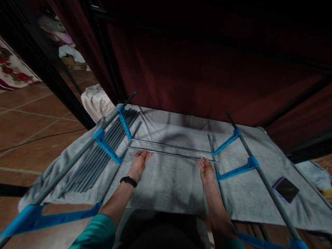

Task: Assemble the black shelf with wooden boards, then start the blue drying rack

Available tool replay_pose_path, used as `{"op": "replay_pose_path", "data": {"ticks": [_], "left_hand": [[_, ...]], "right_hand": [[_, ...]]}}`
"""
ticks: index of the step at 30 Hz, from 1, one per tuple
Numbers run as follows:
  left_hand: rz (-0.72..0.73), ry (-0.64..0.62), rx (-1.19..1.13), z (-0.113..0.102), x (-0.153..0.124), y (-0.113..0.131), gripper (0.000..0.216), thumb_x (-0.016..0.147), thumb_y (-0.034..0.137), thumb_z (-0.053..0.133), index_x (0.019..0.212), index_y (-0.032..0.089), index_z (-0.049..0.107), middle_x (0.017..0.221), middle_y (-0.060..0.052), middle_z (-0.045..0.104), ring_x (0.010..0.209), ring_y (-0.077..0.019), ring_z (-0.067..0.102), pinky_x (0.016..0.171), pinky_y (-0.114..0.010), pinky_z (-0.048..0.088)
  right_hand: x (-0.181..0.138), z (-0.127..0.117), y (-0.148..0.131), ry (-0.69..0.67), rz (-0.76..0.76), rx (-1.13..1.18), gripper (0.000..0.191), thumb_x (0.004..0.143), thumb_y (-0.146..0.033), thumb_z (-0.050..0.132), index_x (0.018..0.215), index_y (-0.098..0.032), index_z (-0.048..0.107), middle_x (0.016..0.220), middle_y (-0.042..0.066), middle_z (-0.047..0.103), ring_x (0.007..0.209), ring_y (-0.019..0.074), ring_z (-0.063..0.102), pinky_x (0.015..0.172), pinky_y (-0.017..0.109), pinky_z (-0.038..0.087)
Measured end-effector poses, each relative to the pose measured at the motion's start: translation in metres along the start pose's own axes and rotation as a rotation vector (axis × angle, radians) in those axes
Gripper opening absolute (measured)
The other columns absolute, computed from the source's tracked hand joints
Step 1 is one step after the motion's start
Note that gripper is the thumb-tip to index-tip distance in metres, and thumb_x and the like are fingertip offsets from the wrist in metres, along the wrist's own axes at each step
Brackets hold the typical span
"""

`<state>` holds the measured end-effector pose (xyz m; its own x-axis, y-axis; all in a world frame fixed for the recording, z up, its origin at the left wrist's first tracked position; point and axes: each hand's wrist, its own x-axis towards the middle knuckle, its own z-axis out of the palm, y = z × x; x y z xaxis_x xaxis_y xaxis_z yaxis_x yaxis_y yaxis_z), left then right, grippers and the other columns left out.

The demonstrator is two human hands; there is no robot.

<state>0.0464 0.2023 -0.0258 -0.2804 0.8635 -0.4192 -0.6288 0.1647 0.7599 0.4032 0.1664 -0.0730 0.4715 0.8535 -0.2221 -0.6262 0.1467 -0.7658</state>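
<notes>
A thin grey metal rod (173,154) lies crosswise in front of me, held near both ends. My left hand (140,159) pinches it toward its left end, and my right hand (206,168) grips it near the right end. Just beyond, a second thin rod (171,146) spans between two side frames. Each side frame is made of grey tubes joined by blue plastic brackets: a left bracket (107,146) and a right bracket (237,168) stand nearest my hands. Whether the held rod's ends touch the frames, I cannot tell.
Several grey tubes (103,152) lie in a row at the left on a grey blanket (166,193). A phone (285,189) rests at the right. Dark red curtains (197,76) hang behind, with a black metal post (52,76) at the left.
</notes>
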Motion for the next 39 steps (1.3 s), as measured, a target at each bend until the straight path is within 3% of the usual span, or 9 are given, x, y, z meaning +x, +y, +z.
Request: {"op": "replay_pose_path", "data": {"ticks": [5, 14, 22, 27, 33, 39], "left_hand": [[0.003, -0.020, -0.012, -0.001, -0.004, 0.001, 0.016, 0.085, 0.003, 0.061, 0.072, 0.012, 0.058, 0.069, -0.003, 0.065, 0.067, -0.0110, 0.069, 0.075, -0.021, 0.058], [-0.026, -0.008, -0.061, -0.003, -0.002, 0.008, 0.022, 0.092, 0.003, 0.047, 0.075, 0.013, 0.057, 0.067, -0.003, 0.065, 0.067, -0.0120, 0.070, 0.075, -0.027, 0.061], [-0.037, -0.007, -0.098, -0.005, 0.003, 0.008, 0.027, 0.092, 0.000, 0.043, 0.072, 0.012, 0.057, 0.073, -0.004, 0.067, 0.075, -0.0133, 0.071, 0.080, -0.030, 0.061], [-0.040, -0.008, -0.123, -0.007, 0.006, 0.010, 0.028, 0.091, -0.001, 0.042, 0.075, 0.012, 0.061, 0.080, -0.005, 0.069, 0.081, -0.0143, 0.071, 0.079, -0.029, 0.062], [-0.020, -0.032, -0.144, -0.008, 0.005, 0.023, 0.027, 0.094, 0.006, 0.043, 0.081, 0.015, 0.065, 0.083, -0.004, 0.069, 0.079, -0.0129, 0.069, 0.073, -0.027, 0.061], [-0.002, 0.060, -0.166, -0.004, 0.000, 0.042, 0.025, 0.094, 0.008, 0.045, 0.077, 0.016, 0.061, 0.079, -0.002, 0.069, 0.078, -0.0123, 0.069, 0.071, -0.025, 0.060]], "right_hand": [[0.003, -0.002, 0.002, -0.021, 0.003, 0.017, 0.011, 0.077, -0.024, 0.072, 0.084, -0.019, 0.064, 0.089, 0.002, 0.075, 0.085, 0.0146, 0.072, 0.079, 0.030, 0.061], [-0.002, 0.012, -0.003, -0.026, 0.022, 0.002, 0.015, 0.077, -0.026, 0.072, 0.086, -0.020, 0.062, 0.085, 0.001, 0.075, 0.079, 0.0139, 0.072, 0.073, 0.028, 0.062], [0.003, 0.025, -0.023, 0.147, -0.095, 0.086, 0.016, 0.076, -0.023, 0.070, 0.085, -0.023, 0.057, 0.080, -0.003, 0.073, 0.075, 0.0127, 0.072, 0.075, 0.030, 0.061], [0.002, 0.030, -0.032, 0.164, -0.166, 0.092, 0.018, 0.076, -0.026, 0.071, 0.086, -0.023, 0.056, 0.080, -0.004, 0.072, 0.073, 0.0120, 0.071, 0.076, 0.030, 0.060], [-0.004, 0.038, -0.038, 0.153, -0.144, 0.057, 0.021, 0.077, -0.030, 0.071, 0.080, -0.023, 0.051, 0.078, -0.003, 0.071, 0.069, 0.0122, 0.070, 0.072, 0.029, 0.060], [-0.011, 0.043, -0.040, 0.156, -0.140, 0.056, 0.014, 0.082, -0.030, 0.063, 0.093, -0.024, 0.056, 0.085, -0.003, 0.073, 0.071, 0.0133, 0.071, 0.074, 0.032, 0.060]]}}
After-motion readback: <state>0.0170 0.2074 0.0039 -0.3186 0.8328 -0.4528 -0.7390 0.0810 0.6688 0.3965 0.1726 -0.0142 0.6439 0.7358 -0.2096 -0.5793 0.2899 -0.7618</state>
